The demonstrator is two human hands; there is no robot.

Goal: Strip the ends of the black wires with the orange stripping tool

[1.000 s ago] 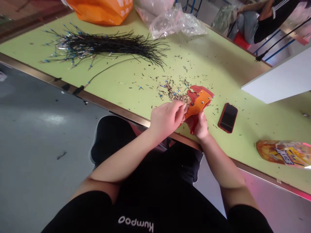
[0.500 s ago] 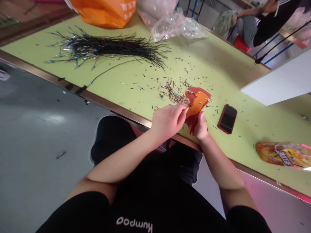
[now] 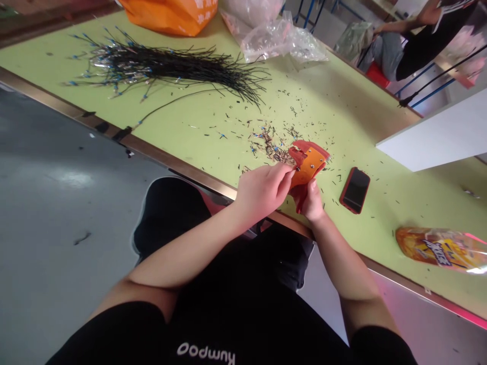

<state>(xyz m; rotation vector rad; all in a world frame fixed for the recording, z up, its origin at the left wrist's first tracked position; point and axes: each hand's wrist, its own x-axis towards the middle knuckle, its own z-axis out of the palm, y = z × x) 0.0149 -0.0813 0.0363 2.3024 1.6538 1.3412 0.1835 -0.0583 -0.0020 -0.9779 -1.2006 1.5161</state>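
Note:
My right hand [image 3: 312,203] grips the red handles of a wire stripper [image 3: 308,163], which has an orange riveted plate, just past the table's near edge. My left hand [image 3: 262,191] is at the tool's upper side, its fingers curled and the fingertips against the jaw. Anything pinched there is too thin to make out. Left of the tool lies a small heap of cut wire scraps [image 3: 274,147]. A large bundle of black wires [image 3: 163,66] with blue terminals lies farther off, one long wire [image 3: 178,100] trailing toward the table edge.
A red-cased phone [image 3: 355,190] and a snack bag [image 3: 437,251] lie to the right on the green table [image 3: 342,91]. Orange [image 3: 171,15] and clear plastic bags [image 3: 279,43] sit at the far edge. A white panel [image 3: 433,137] juts in at right. A seated person [image 3: 399,56] is beyond.
The whole view has shifted slightly as my head moved. Both hands stay at the wire stripper, with only small movement of the tool and fingers.

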